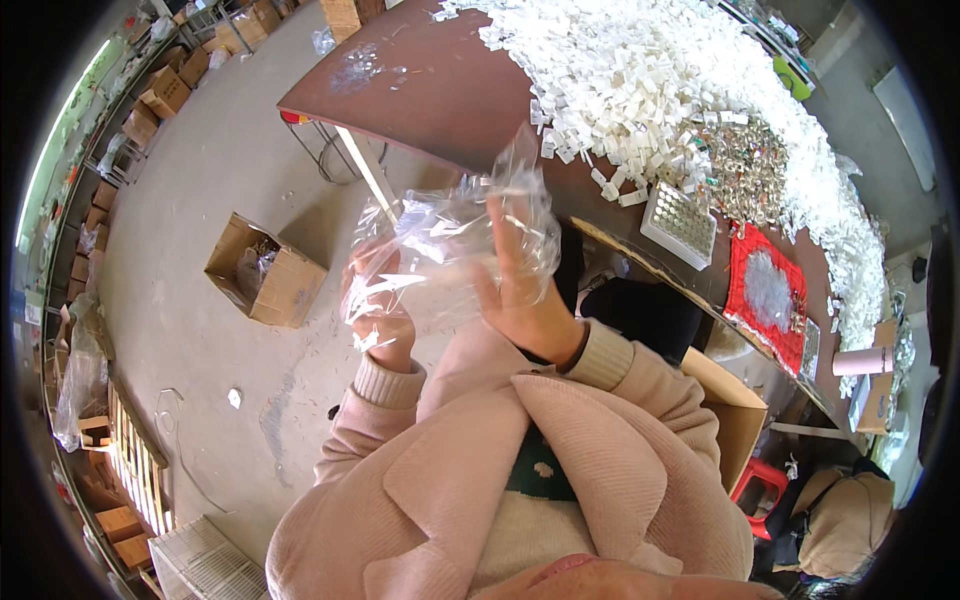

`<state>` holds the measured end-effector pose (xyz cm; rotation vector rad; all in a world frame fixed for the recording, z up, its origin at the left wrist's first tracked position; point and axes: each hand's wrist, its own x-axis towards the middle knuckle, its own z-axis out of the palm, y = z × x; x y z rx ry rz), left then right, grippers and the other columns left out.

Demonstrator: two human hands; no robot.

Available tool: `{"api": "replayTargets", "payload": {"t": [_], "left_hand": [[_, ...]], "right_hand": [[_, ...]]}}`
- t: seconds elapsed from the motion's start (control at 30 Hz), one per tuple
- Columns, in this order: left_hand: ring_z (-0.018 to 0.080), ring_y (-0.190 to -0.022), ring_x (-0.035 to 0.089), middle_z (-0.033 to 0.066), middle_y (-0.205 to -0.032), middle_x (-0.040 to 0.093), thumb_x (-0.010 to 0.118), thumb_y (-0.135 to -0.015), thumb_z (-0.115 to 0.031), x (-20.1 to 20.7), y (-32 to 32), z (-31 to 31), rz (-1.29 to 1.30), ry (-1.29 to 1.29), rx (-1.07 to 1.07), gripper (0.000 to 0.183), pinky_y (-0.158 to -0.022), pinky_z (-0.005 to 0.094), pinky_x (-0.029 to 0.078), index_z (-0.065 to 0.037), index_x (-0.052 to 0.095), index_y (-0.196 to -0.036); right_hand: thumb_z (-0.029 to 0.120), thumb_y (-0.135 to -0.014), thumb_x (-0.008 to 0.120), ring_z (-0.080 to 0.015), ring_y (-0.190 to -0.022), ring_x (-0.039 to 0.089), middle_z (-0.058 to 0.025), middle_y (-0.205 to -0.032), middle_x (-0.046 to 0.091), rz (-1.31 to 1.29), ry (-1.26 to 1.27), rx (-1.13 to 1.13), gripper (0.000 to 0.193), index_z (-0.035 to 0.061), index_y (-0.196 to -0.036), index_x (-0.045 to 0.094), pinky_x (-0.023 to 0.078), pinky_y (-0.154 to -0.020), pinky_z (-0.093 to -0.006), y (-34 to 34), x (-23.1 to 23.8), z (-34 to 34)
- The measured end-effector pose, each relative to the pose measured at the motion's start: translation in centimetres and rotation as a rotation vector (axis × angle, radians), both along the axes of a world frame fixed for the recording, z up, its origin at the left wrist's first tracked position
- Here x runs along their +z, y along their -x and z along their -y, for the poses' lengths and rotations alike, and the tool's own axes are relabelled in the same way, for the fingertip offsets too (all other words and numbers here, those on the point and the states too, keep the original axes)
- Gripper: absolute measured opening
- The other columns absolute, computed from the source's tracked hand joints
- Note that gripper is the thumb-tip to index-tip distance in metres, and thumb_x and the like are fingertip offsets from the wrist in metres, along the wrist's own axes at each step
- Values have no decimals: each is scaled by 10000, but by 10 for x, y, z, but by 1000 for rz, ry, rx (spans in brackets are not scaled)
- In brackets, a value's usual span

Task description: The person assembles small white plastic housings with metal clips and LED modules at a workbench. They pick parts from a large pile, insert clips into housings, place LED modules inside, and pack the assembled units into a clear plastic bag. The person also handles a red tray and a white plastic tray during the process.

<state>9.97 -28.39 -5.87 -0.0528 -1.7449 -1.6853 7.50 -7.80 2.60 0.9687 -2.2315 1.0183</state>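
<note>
A crumpled clear plastic bag (440,240) is held up in front of me, off the near edge of the table. My left hand (385,325) is closed on the bag's left side, its fingers partly covered by the shiny film. On the other side, my right hand (525,305) has its fingers stretched upward against the plastic, with the thumb apart from them. Film overlaps those fingertips; whether they are inside the bag or behind it, I cannot tell. Nothing can be made out inside the bag.
A brown table (420,90) carries a large heap of small white pieces (620,90), a pile of small metallic parts (745,170), a white tray of round items (680,225) and a red cloth (745,265). An open cardboard box (290,285) stands on the floor; a red stool (760,495) is at right.
</note>
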Motion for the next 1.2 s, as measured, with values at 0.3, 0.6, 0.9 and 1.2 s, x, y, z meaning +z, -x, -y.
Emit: {"api": "replayTargets", "payload": {"t": [0.3, 0.6, 0.9, 1.2], "left_hand": [[499, -1331, 399, 335, -1464, 368, 729, -803, -130, 95, 117, -25, -24, 976, 413, 644, -1094, 522, 374, -16, 483, -1387], [541, -1403, 278, 223, -1568, 288, 610, -894, -370, 94, 232, -86, 483, 1187, 16, 708, -1101, 654, 288, -112, 342, -1496], [655, -1198, 462, 327, -1395, 488, 531, -888, -191, 72, 294, -127, 611, 1396, -268, 526, -964, 670, 422, -92, 483, -1403], [462, -1031, 646, 292, -1161, 632, 590, -811, -143, 54, 303, -153, 472, 1422, -95, 377, -743, 568, 548, 12, 640, -1151]], "right_hand": [[246, -949, 640, -436, -1380, 398, -195, -1489, 456, 15, 103, -18, 691, 36, -1522, 315, 263, -1182, -458, 146, 66, 1], [668, -945, 428, -351, -1309, 505, -201, -1367, 575, 679, -341, -159, 780, 100, -1480, 435, 401, -1088, -442, 275, 72, 6], [419, -985, 474, -367, -1190, 599, -256, -1273, 616, 717, -325, -149, 651, -20, -1460, 400, 484, -969, -420, 334, 77, -7], [146, -933, 506, -371, -991, 653, -259, -1133, 655, 700, -556, -11, 568, 250, -1488, 450, 505, -850, -418, 319, 75, -24]]}}
